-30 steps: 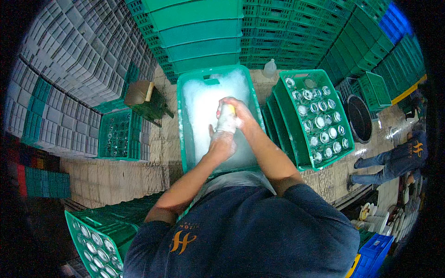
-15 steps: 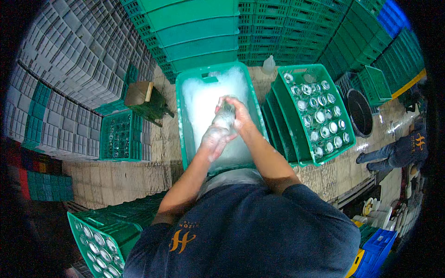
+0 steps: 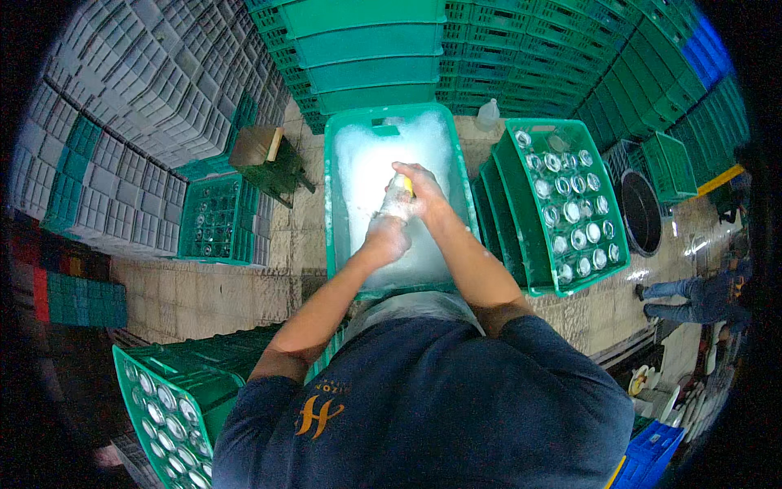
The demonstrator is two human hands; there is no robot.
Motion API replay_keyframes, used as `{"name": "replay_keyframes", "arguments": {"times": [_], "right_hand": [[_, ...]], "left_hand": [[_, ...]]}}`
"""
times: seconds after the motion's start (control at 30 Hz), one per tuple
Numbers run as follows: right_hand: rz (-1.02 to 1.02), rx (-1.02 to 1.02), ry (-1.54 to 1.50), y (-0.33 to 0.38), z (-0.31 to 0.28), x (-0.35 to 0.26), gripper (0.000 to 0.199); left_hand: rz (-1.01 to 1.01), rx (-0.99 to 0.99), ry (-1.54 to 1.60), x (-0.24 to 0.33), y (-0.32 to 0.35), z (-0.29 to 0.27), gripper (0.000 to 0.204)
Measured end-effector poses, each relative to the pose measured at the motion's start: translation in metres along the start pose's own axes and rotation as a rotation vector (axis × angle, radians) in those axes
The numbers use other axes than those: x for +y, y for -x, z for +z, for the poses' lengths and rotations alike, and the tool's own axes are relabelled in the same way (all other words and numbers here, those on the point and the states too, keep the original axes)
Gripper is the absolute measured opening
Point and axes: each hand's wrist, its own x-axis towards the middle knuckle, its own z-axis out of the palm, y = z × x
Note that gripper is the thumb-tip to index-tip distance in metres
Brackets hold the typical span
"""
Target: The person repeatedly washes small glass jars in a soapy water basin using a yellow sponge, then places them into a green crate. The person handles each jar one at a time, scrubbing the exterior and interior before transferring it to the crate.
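Over a green plastic tub (image 3: 330, 204) of sudsy water, my left hand (image 3: 388, 238) is wrapped round the lower part of a foam-covered drinking glass (image 3: 396, 204). My right hand (image 3: 427, 189) is closed at the glass's far end. It grips something yellow, apparently a sponge (image 3: 407, 184), pressed against the glass. White foam (image 3: 366, 163) fills the far part of the tub; greyish water shows nearer to me.
A green crate (image 3: 533, 204) of upturned glasses tops a stack at right; another (image 3: 134, 407) stands at lower left. Beyond are tall green crate stacks (image 3: 366, 49), a plastic jug (image 3: 488, 114), a black bin (image 3: 639, 212), a small stool (image 3: 259, 155). A person (image 3: 709, 297) is far right.
The yellow sponge now shows at the glass's far end, under my right hand. My left hand has turned and closed round the glass. The whole view has shifted slightly.
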Motion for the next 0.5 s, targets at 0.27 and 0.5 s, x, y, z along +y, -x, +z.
{"name": "replay_keyframes", "arguments": {"times": [0.27, 0.5], "right_hand": [[-0.091, 0.263, -0.039, -0.009, -0.011, 0.011, 0.03], [0.092, 0.123, 0.409, 0.047, -0.014, 0.028, 0.046]], "left_hand": [[0.319, 0.157, -0.381, -0.022, 0.009, 0.003, 0.046], [0.096, 0.441, -0.324, -0.059, -0.035, -0.012, 0.018]]}}
